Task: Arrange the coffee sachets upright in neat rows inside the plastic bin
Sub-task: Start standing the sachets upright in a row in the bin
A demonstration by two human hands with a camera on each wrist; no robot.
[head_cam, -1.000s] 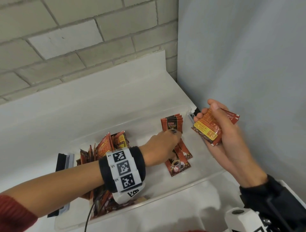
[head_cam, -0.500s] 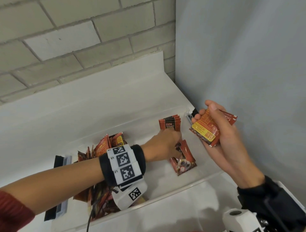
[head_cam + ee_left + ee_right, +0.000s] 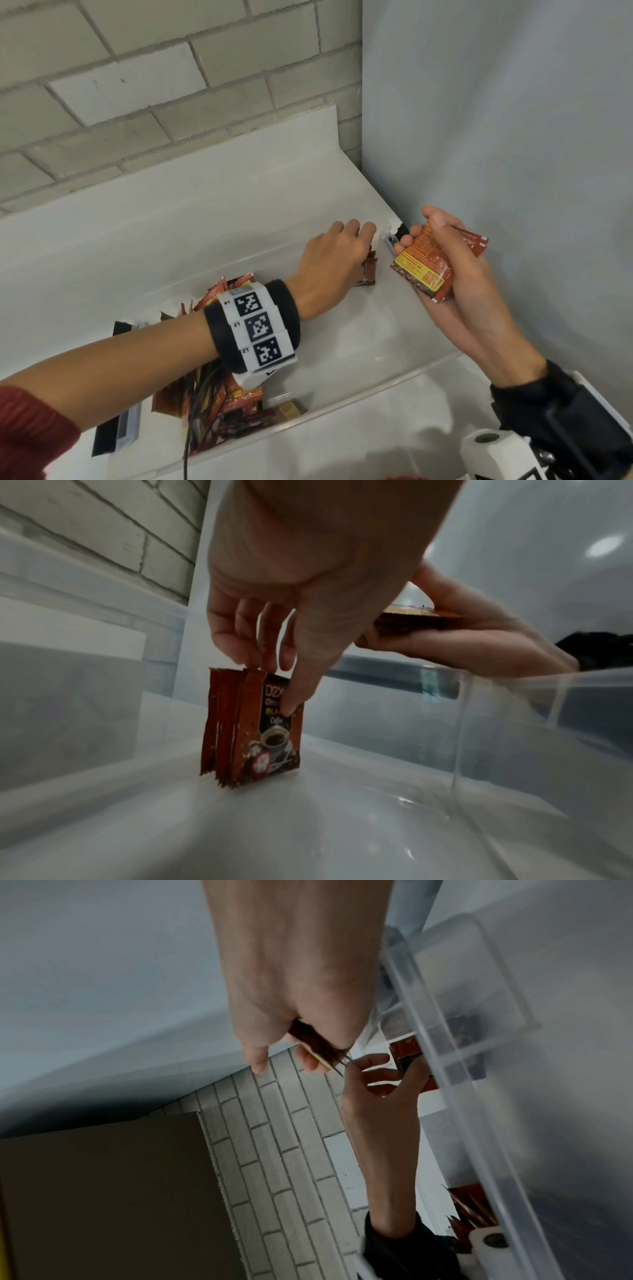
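A clear plastic bin (image 3: pixel 376 387) sits on a white shelf. In the left wrist view a small stack of red-brown coffee sachets (image 3: pixel 253 729) stands upright on the bin floor. My left hand (image 3: pixel 270 685) pinches it, fingers on the top edge and thumb on the front face. In the head view that hand (image 3: pixel 342 246) covers most of the stack (image 3: pixel 369 270), near the bin's far right corner. My right hand (image 3: pixel 445 260) hovers beside the bin's right end and grips a bundle of sachets (image 3: pixel 424 270). Loose sachets (image 3: pixel 222 404) are heaped at the bin's left end.
A grey wall (image 3: pixel 496 137) stands close on the right and a brick wall (image 3: pixel 137 85) behind. A black and grey object (image 3: pixel 116 387) lies left of the bin. The bin floor (image 3: pixel 342 342) between the heap and the upright stack is bare.
The sachets that lay flat on the bin floor now stand against the upright stack. My left hand moved with them toward the far right corner. The right hand kept its bundle.
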